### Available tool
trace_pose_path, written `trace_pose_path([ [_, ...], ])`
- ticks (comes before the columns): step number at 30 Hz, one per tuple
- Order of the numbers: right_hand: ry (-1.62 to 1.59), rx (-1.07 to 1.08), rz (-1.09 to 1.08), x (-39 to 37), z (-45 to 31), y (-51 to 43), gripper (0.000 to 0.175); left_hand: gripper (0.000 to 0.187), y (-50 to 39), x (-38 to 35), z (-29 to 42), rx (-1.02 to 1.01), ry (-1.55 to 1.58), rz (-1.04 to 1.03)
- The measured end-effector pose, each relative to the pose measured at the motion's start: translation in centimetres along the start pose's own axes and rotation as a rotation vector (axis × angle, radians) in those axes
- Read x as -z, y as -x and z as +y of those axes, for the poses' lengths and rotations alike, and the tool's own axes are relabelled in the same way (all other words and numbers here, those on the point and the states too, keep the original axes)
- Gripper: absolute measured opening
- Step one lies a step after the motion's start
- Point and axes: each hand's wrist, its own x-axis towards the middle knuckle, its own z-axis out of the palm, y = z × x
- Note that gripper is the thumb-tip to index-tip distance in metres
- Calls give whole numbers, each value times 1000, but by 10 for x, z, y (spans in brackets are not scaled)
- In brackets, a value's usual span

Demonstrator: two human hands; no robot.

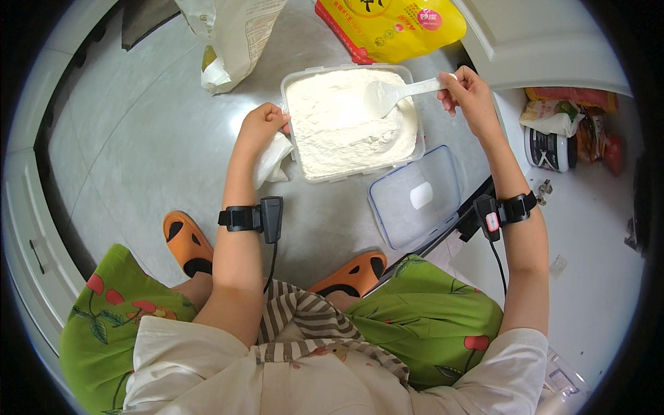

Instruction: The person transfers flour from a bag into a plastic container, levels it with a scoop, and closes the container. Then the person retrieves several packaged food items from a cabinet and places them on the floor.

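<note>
A clear plastic container (pixel 290 150) sits on the floor, filled almost to the rim with white powder (pixel 337 119) that looks like flour. My left hand (pixel 263 123) grips the container's left wall between thumb and fingers. In my right hand (pixel 464 93) is the handle end of a white plastic rice paddle (pixel 404 92). Its broad blade lies flat on or just above the powder, right of the middle; contact cannot be made out. A crumpled white plastic bag (pixel 274 158) lies under my left wrist, against the container. The blue-rimmed clear lid (pixel 415 197) rests below the container's right corner.
Beyond the container are a yellow and red printed bag (pixel 394 26) and a pale paper-like bag (pixel 236 41). An open cabinet (pixel 576 218) at right holds packets and a white jar (pixel 547 149). Orange slippers (pixel 189 241) are on my feet. Both forearms wear strapped devices with cables.
</note>
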Motion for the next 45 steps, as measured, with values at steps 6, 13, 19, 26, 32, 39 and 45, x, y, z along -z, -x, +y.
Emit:
trace_pose_path([
  [6, 1, -8, 24, 11, 14, -1, 24, 12, 2, 0, 4, 38, -29, 21],
  [13, -43, -12, 13, 19, 25, -8, 25, 12, 2, -1, 4, 45, 7, 21],
  [19, -57, -25, 17, 25, 32, -9, 24, 12, 0, 0, 1, 34, 2, 25],
  [26, -35, -48, 49, 32, 37, -7, 24, 11, 1, -1, 3, 44, -2, 31],
  [32, -45, -44, 45, 32, 39, -5, 24, 10, 1, -1, 5, 51, -33, 9],
  [39, -149, -24, 62, 38, 26, 0, 24, 11, 1, -2, 3, 40, 5, 27],
  [45, -257, -128, -74, 29, 29, 11, 20, 11, 1, 0, 3, 50, 7, 18],
])
